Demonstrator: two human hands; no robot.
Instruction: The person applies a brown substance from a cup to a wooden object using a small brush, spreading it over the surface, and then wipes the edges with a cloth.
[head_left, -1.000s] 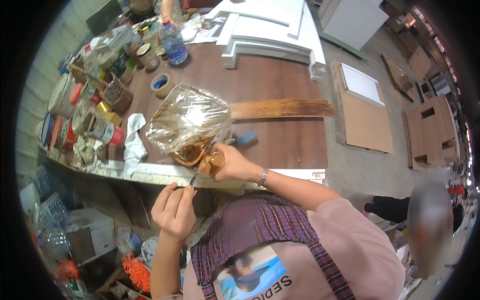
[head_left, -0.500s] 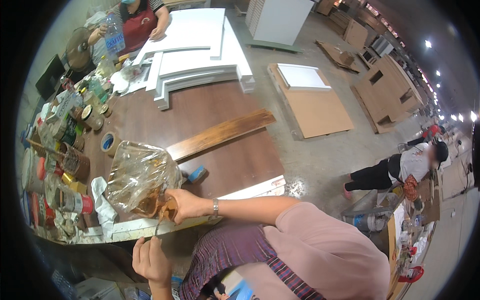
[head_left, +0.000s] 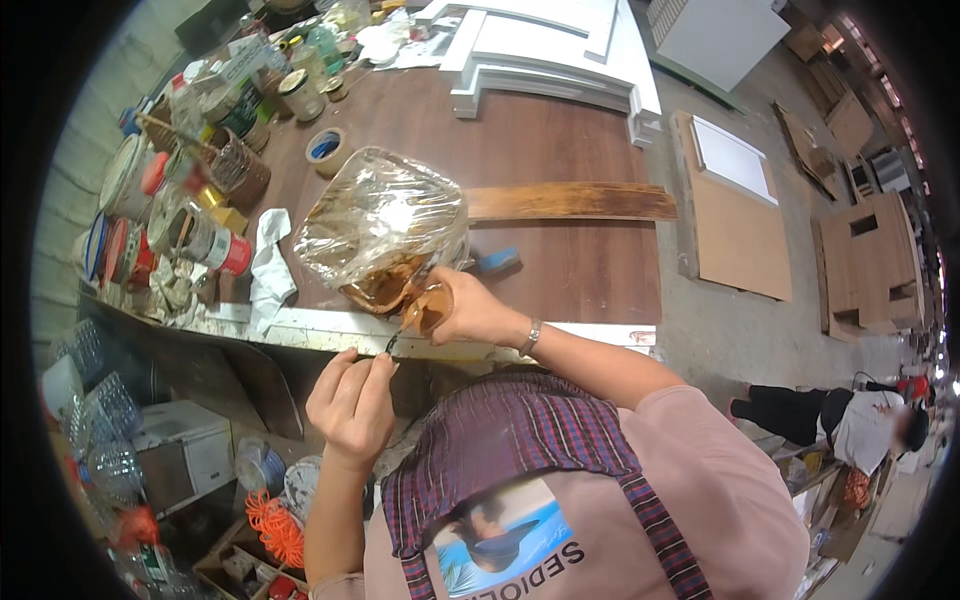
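Note:
Near the front edge of the table, my right hand [head_left: 470, 308] is wrapped round a small cup [head_left: 433, 306] of brown liquid, tilted beside a container. That container [head_left: 385, 215] is covered in crinkled clear plastic, with brown stain showing at its near corner. Below the cup, my left hand [head_left: 352, 402] is closed in a pinch on a thin dark handle [head_left: 392, 343]. The handle's other end meets the brown at the cup's mouth, so its kind is unclear. Behind the cup lies a blue block [head_left: 497, 262], and a brown-stained wooden board [head_left: 575, 202] extends right from the container.
A tape roll [head_left: 328, 150], a crumpled white cloth [head_left: 271, 265] and several jars and cans [head_left: 215, 245] crowd the table's left side. White panels [head_left: 550, 75] are stacked at the back. Orange cord [head_left: 273, 525] and plastic bottles sit below left. A person [head_left: 865, 425] works far right.
The view has swung left and down, so the table appears higher and farther right. The cup and the dark handle stay in my hands beside the container. The co-worker behind the table has left view.

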